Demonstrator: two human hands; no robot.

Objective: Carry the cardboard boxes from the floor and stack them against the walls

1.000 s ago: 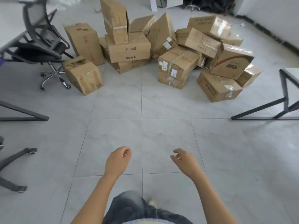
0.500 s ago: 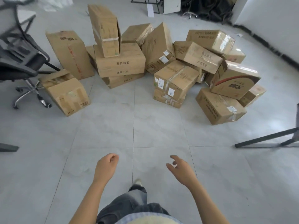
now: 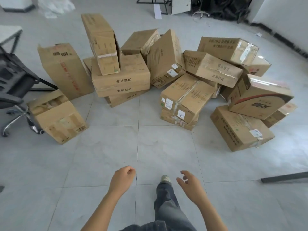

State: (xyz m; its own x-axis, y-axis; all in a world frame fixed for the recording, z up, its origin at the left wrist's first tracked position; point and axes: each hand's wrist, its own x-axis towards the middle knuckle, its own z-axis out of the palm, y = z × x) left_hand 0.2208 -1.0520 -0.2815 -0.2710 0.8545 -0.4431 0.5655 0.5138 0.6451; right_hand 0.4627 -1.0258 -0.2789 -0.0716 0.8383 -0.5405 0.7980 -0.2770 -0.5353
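Observation:
Several brown cardboard boxes lie heaped on the grey tiled floor ahead. A taped box with white labels (image 3: 186, 99) sits nearest the middle, on top of a flatter one. A tilted box (image 3: 58, 119) lies at the left and a labelled box (image 3: 240, 129) at the right. A tall narrow box (image 3: 101, 44) stands on a wide box with printed characters (image 3: 121, 77). My left hand (image 3: 122, 179) hangs low with loosely curled fingers and holds nothing. My right hand (image 3: 190, 184) is beside it, fingers spread and relaxed, also empty. Both hands are well short of the boxes.
A black office chair (image 3: 15, 90) stands at the left, touching the tilted box. A dark metal table leg (image 3: 283, 177) lies at the right. A white wall (image 3: 283, 14) runs along the far right. My leg and shoe (image 3: 165, 179) are between my hands.
I have walked toward the pile, so the boxes look nearer and larger. Both hands stay empty in front of me. The chair and the table frames have slid toward the view's edges.

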